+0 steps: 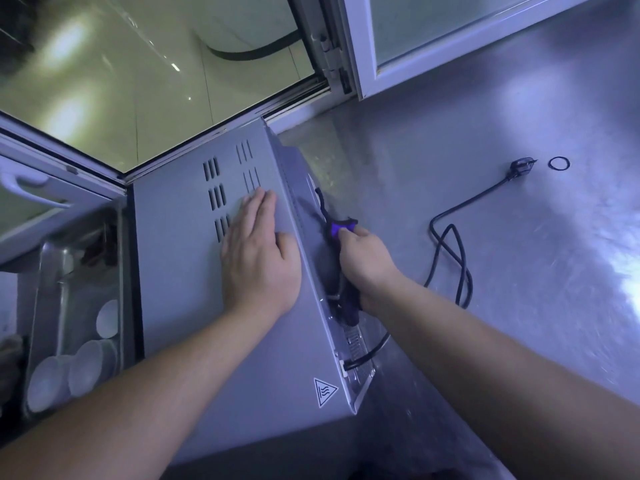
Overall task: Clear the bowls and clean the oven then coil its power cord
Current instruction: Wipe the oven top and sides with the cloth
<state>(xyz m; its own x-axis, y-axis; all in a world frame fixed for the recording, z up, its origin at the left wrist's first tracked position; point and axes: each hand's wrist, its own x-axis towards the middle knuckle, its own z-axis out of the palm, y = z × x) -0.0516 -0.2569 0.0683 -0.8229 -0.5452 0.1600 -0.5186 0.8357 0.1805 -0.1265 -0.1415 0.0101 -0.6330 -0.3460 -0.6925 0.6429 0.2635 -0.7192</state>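
The oven [194,271] stood on the steel counter [519,271], at its left side, with its vented top panel facing the camera. The left hand [259,261] lay flat on that top panel, fingers straight and together, its grip spread and holding nothing. The right hand [363,261] was against the oven's rear panel, its grip curled round a dark cloth [337,233] with a purple patch, pressed to that panel.

The black power cord [450,244] left the rear panel near its lower end, ran right across the counter in loose, uncoiled loops, and ended at the plug [519,168] on the far right. A small black ring [558,164] lay just beside the plug, apart from it.

Left of the oven, several white bowls [69,368] sat in a metal tray [52,271]; their exact count could not be told. Glass panels in white frames [360,74] bordered the far edge of the counter.
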